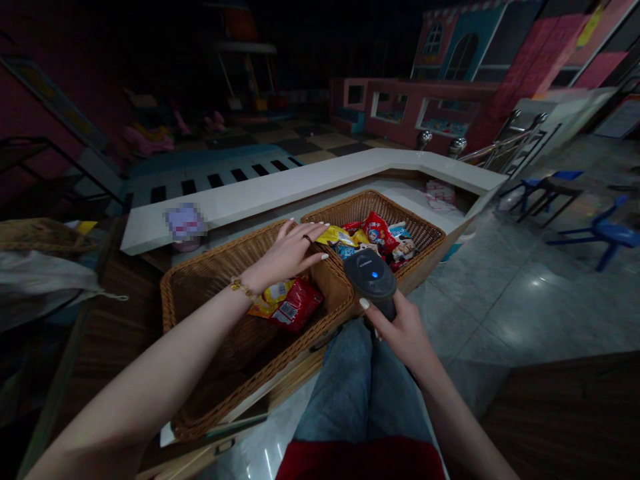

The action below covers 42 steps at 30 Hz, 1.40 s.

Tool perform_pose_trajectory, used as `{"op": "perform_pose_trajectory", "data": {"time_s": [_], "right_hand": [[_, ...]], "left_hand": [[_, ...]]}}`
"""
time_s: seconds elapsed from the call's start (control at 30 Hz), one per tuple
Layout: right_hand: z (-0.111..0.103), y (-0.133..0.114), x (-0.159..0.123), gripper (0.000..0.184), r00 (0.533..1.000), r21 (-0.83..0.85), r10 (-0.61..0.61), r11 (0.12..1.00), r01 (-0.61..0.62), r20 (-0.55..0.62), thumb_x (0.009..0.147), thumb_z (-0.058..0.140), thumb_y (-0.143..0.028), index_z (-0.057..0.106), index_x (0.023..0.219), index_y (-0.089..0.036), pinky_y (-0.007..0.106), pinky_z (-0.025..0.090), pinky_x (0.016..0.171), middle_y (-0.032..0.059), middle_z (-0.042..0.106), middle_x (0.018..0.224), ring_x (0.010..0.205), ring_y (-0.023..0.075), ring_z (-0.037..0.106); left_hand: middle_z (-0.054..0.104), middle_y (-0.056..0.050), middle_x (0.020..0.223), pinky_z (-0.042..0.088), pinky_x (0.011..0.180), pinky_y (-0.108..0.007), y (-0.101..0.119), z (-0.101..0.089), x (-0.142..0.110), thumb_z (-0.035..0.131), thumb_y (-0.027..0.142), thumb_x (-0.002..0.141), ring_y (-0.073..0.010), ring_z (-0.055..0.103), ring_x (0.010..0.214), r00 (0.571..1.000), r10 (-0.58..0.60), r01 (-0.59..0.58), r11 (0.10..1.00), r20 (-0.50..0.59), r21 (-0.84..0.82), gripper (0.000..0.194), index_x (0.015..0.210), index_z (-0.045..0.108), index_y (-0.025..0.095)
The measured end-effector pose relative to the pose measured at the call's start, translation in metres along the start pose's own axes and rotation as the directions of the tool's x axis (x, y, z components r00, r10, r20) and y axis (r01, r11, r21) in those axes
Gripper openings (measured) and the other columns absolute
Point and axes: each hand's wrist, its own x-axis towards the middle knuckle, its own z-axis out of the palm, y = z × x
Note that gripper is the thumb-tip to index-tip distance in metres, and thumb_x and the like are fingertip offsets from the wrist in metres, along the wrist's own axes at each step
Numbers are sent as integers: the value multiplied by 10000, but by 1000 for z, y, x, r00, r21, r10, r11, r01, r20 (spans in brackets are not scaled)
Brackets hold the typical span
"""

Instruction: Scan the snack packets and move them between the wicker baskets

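The near wicker basket (215,293) holds a red snack bag (296,304) and a yellow bag (275,292); the far wicker basket (400,215) is heaped with snack packets (375,239). The left hand (289,253) lies open, fingers loosely spread, on the near basket's rim, gripping nothing. The right hand (403,330) is wrapped firmly around a barcode scanner (371,277).

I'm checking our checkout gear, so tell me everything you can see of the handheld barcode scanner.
The handheld barcode scanner is dark grey, with a matte plastic look, a broad rounded head and a narrower grip. A blue light glows on top, below small, unreadable lettering. It is tilted, head forward, with the right hand wrapped around the grip. It sits just over the rim of a wicker basket; whether they touch is unclear. No cable shows.
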Motion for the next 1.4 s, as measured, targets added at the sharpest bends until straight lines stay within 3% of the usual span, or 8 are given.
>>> {"op": "perform_pose_trajectory", "data": {"time_s": [0.3,0.43,0.53,0.63,0.73,0.83,1.0,1.4], "right_hand": [[-1,2,1,328,1000,-12,26,1000,-26,6,917,644,-401,665,1169,-192,282,521,557,30,728,722,738,265,740],[-1,3,1,308,1000,-10,25,1000,-25,-6,913,647,-396,671,1144,-193,288,525,565,33,732,731,734,263,735],[-2,4,0,319,999,1,33,999,-33,-10,914,654,-411,672,1146,-193,284,524,552,30,733,721,721,259,734],[-3,5,-2,332,999,15,39,999,-39,-13,920,657,-436,672,1151,-197,282,521,537,26,728,704,704,256,731],[-2,7,-3,320,999,29,46,999,-45,-10,925,655,-451,674,1116,-194,279,515,524,27,722,694,689,251,725],[-1,7,-3,330,999,34,48,998,-48,-1,927,652,-464,675,1101,-184,273,510,523,27,720,698,681,242,718],[-1,3,-4,340,999,17,45,999,-45,15,929,642,-443,661,1148,-184,275,505,530,26,718,702,682,244,715],[2,-10,-8,188,999,-32,-28,999,30,46,895,611,-329,639,1028,-199,274,513,656,15,723,778,699,218,700]], "left_hand": [[678,-159,1253,462,1068,-452,-5,19,13,483,238,1018,-269,624,1184,995,-63,63,998,-74,-7,360,1324,662,179],[715,-122,1217,476,1039,-447,2,-1,10,434,254,1042,-246,646,1137,986,-63,52,996,-157,-73,342,1261,695,218],[731,-84,1136,455,1061,-459,9,-22,4,542,303,993,-246,648,1116,995,9,-17,997,-100,-76,262,1177,716,236],[684,-100,1257,383,1155,-481,14,-29,-2,634,358,935,-272,581,1265,994,99,-103,990,-40,-98,189,1037,708,218],[536,-145,1499,338,1197,-484,12,-18,-6,623,383,956,-287,459,1429,997,78,-78,986,-4,-149,184,954,644,200],[522,-162,1520,360,1174,-475,7,-2,-5,652,414,952,-286,460,1434,999,29,-23,977,26,-211,225,1016,587,207],[605,-122,1418,351,1136,-481,5,7,-4,812,450,826,-289,545,1326,1000,3,-2,982,3,-191,648,1340,467,257],[529,-134,1508,237,1194,-544,11,-15,-7,815,323,830,-321,484,1380,987,52,-44,997,-152,57,694,1446,496,285]]}}
